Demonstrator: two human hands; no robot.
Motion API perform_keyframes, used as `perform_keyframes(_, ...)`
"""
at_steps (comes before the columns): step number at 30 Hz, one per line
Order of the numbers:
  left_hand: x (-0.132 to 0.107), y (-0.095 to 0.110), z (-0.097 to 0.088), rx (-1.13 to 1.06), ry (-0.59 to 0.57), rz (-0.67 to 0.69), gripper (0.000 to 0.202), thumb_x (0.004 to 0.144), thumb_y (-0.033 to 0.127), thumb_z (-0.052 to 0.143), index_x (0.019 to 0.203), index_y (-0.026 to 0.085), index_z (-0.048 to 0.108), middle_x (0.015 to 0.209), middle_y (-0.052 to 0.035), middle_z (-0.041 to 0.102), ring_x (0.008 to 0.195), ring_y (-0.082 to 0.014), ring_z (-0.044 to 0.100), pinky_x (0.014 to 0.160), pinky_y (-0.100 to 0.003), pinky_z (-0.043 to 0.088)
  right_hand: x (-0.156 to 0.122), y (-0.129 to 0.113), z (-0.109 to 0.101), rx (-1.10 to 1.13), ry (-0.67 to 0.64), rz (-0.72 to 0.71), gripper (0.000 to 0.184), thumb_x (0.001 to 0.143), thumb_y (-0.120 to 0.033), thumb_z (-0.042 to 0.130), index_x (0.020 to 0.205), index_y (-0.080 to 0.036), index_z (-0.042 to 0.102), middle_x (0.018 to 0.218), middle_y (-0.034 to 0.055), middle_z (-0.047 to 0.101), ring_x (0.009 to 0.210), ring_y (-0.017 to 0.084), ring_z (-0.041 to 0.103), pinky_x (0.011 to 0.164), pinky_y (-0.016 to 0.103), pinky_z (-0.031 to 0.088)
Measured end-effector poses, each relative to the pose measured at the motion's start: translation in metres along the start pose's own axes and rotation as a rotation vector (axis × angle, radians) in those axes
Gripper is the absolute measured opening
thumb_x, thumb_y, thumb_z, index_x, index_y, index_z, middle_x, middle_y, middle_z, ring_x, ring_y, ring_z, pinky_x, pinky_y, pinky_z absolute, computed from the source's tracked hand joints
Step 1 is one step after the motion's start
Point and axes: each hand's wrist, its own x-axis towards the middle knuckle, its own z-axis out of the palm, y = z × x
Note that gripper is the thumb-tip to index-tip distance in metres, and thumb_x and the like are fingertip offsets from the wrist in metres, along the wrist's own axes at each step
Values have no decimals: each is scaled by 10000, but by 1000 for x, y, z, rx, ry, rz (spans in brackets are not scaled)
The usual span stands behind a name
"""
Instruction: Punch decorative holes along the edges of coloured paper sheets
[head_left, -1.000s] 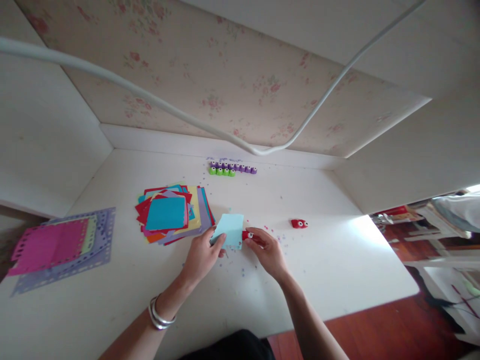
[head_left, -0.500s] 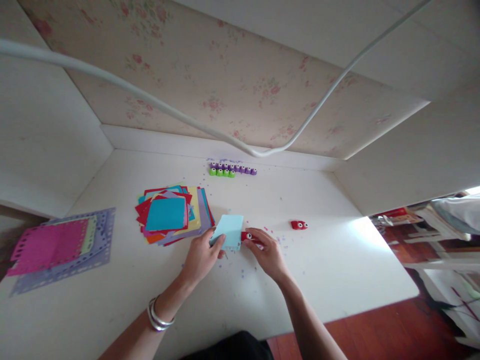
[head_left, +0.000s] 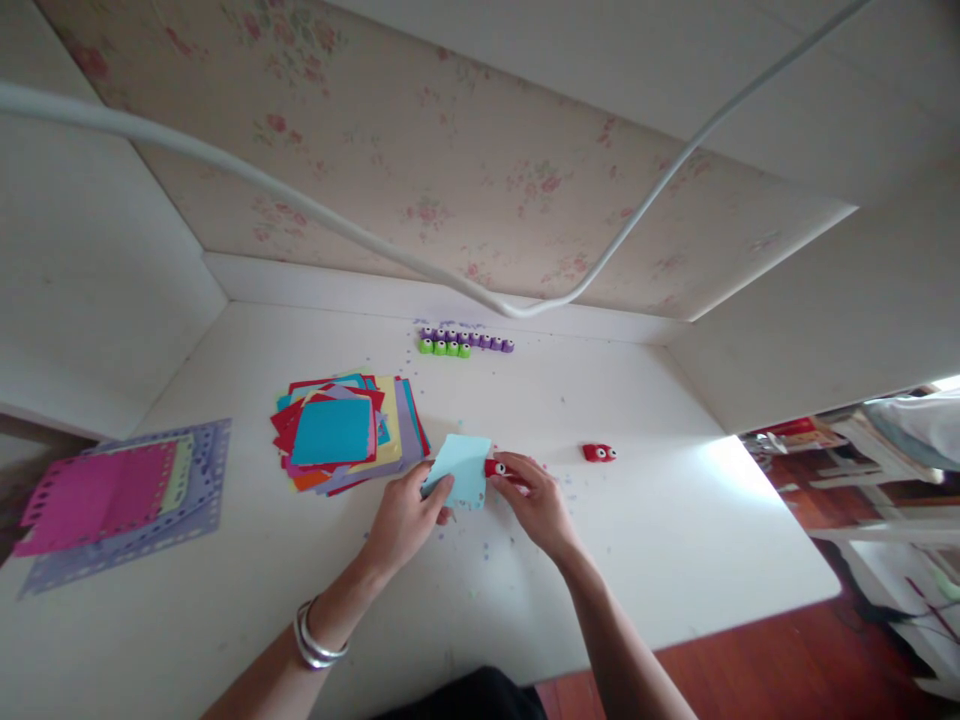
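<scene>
A light blue sheet of paper (head_left: 463, 468) is pinched in my left hand (head_left: 409, 505), thumb on top and fingers below. Small punched holes show along its near edge. My right hand (head_left: 536, 500) grips a small red craft punch (head_left: 496, 468) with a white, eye-like button, held at the paper's right edge. Whether the punch's slot is around the paper's edge I cannot tell. Farther right, two more red punches (head_left: 598, 453) sit side by side on the white table.
Left of my hands lies a stack of coloured paper (head_left: 331, 432). Hole-edged pink and purple sheets (head_left: 112, 495) overlap at the far left. Purple punches (head_left: 486, 342) and green punches (head_left: 446, 349) are lined up at the back. Paper bits are scattered about the white table (head_left: 675, 560).
The light blue paper has tilted slightly and moved a little toward me. My right hand and the red punch have shifted only slightly.
</scene>
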Motion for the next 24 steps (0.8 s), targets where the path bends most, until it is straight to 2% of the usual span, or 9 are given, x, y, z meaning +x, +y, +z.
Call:
perform_keyframes(9,1,-1,-1,-13,17,-10,324,858,466,512,931,165,606,721,-28,707,525,-167,679,454,-219,479,-1,-5,2,-39,-32,-15,247,844,-334,645,1068,-248,701,1097,75,679,889,200,674,796,363,580)
perform_keyframes(14,1,-1,1,-29,-27,-16,316,860,462,511,947,171,597,711,-25,702,533,-173,679,484,-234,502,0,-6,0,-93,-66,-21,231,843,-338,645,1046,-244,703,1063,70,690,784,176,669,672,313,571)
perform_keyframes(16,1,-2,3,-16,-42,-14,318,863,462,507,970,172,584,706,-27,701,531,-175,677,494,-239,502,1,-7,-2,-141,-108,-31,222,845,-338,641,1037,-250,709,1060,64,692,798,180,667,678,310,566)
perform_keyframes(20,1,-5,9,98,-30,42,324,893,454,470,1044,179,551,671,-15,684,533,-176,675,523,-243,491,5,-8,-7,-216,-153,-73,208,847,-331,634,1025,-262,716,1049,54,698,907,206,661,790,348,556)
perform_keyframes(24,0,-12,16,333,-16,100,426,923,461,427,1222,162,484,771,-65,705,679,-215,702,597,-272,505,9,-9,-13,-229,-216,-90,209,890,-343,571,1009,-257,720,1044,55,699,912,199,656,765,333,554)
